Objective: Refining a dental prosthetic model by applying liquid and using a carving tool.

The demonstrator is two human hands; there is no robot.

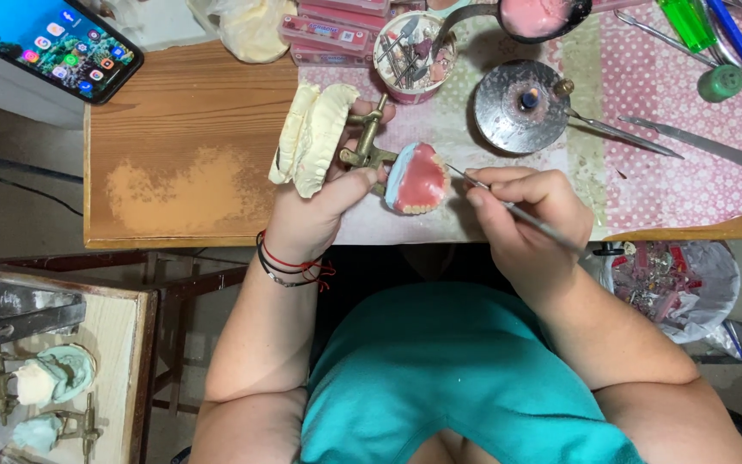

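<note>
left hand [315,210] grip wraps the brass articulator [364,146] with its plaster casts [313,137], tilting the pink wax denture [418,179] over the bench [182,146]. right hand [521,219] pinches a thin carving tool [508,206], tip at the wax edge beside the left thumb; best kept light, shallow strokes.

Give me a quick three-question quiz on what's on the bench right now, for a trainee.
1. True or false: the left hand holds the brass articulator with plaster casts.
2. What does the right hand hold?
A. green lighter
B. thin metal instrument
C. phone
3. Fill in: the instrument's tip meets the ___ wax denture base.

Key:
1. True.
2. B, the thin metal instrument.
3. Pink.
</note>
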